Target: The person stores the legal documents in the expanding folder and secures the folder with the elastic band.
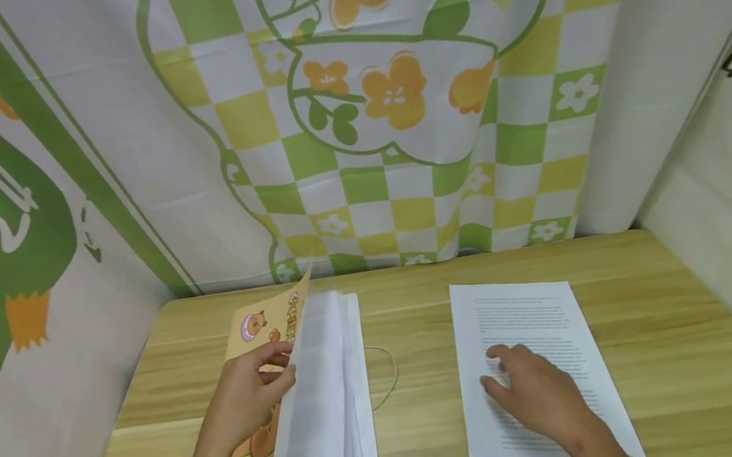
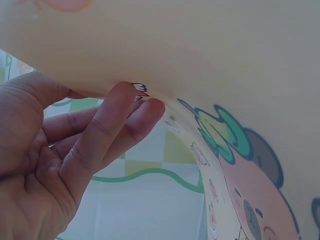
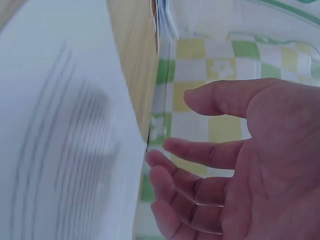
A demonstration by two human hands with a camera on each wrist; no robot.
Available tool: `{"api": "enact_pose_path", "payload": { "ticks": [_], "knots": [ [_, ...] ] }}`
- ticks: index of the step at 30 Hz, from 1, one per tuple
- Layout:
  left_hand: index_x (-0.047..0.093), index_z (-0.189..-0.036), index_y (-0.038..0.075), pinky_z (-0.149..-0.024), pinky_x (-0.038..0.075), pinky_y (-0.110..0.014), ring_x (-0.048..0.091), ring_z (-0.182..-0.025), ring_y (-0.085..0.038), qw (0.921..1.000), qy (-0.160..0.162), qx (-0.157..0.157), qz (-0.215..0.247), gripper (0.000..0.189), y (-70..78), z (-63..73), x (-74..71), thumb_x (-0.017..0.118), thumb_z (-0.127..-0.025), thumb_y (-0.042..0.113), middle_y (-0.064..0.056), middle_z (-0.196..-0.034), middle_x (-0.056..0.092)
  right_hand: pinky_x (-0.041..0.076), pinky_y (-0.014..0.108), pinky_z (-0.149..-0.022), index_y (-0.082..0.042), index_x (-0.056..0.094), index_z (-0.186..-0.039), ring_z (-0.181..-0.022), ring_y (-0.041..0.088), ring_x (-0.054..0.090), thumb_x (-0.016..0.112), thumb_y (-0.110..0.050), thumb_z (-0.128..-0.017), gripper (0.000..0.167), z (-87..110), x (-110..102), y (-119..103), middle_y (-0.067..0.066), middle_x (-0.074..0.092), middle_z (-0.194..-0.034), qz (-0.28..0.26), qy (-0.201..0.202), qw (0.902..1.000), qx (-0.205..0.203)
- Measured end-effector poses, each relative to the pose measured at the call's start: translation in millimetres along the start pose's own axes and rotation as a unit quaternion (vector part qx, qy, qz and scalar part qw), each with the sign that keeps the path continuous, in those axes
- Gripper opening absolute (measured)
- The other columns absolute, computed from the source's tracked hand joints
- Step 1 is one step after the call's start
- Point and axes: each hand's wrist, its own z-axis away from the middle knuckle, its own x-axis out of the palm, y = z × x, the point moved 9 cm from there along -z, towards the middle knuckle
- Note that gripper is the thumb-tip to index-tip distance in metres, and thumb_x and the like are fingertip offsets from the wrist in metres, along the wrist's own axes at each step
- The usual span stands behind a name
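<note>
Pinching the raised cover (image 1: 272,322) of a folder (image 1: 361,393) with the left hand (image 1: 254,383), well to the left of the printed sheet (image 1: 528,314). Holding nothing with the right hand (image 1: 537,386), over the printed sheet, with thumb and fingers loosely bent and apart; cannot tell whether touching the paper. Lying flat on the table (image 1: 431,413), the printed sheet: probably light, limp and easily creased, best taken by a long edge or a corner. Cannot tell whether one page or several. As for the cover, thin and bowing in the left wrist view: likely light, springy and a little slippery, best held by the free edge. Inside the folder, left of the printed sheet, stacked white papers (image 1: 326,399) with uneven near edges. Between folder and printed sheet, a thin cord loop (image 1: 396,370).
</note>
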Motion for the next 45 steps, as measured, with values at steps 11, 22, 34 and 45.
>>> {"api": "enact_pose_path", "payload": {
  "ticks": [11, 22, 34, 45],
  "knots": [
    [0.068, -0.127, -0.004, -0.070, 0.060, -0.031, 0.074, -0.094, -0.032, 0.9999, -0.003, 0.011, 0.001, 0.031, 1.5, -0.8, 2.8, 0.067, -0.097, 0.006, -0.015, -0.109, 0.070, 0.049, 0.067, -0.079, 0.015, 0.052, -0.135, -0.109, 0.056, 0.055, 0.064, -0.040, -0.097, 0.068, 12.3, -23, 75, 0.038, 0.053, -0.124, 0.031, -0.020, 0.9961, 0.080],
    [0.067, -0.126, -0.006, -0.073, 0.060, -0.032, 0.074, -0.092, -0.031, 0.9999, -0.003, 0.015, 0.003, 0.031, 4.1, -0.1, 2.0, 0.067, -0.098, 0.005, -0.016, -0.109, 0.070, 0.047, 0.058, -0.070, 0.023, 0.046, -0.117, -0.084, 0.046, 0.055, 0.066, -0.050, -0.095, 0.079, 20.1, -24, 97, 0.032, 0.052, -0.098, 0.075, -0.037, 0.9923, 0.091],
    [0.068, -0.125, -0.006, -0.074, 0.060, -0.031, 0.074, -0.092, -0.030, 0.9997, 0.000, 0.026, 0.004, 0.030, 5.2, -0.9, 1.2, 0.066, -0.097, 0.004, -0.015, -0.107, 0.069, 0.045, 0.072, -0.084, 0.028, 0.026, -0.140, -0.110, 0.065, 0.045, 0.070, -0.051, -0.091, 0.103, 21.5, -7, 112, 0.050, 0.041, -0.118, 0.055, -0.104, 0.9843, 0.132],
    [0.068, -0.126, -0.005, -0.076, 0.060, -0.033, 0.074, -0.093, -0.031, 0.9999, -0.001, 0.014, 0.000, 0.031, 2.4, 0.1, 2.3, 0.067, -0.097, 0.005, -0.015, -0.109, 0.070, 0.048, 0.063, -0.073, 0.020, 0.018, -0.149, -0.102, 0.057, 0.047, 0.077, -0.049, -0.083, 0.113, 17.8, -12, 119, 0.046, 0.039, -0.113, 0.031, -0.070, 0.9890, 0.127]
  ]
}}
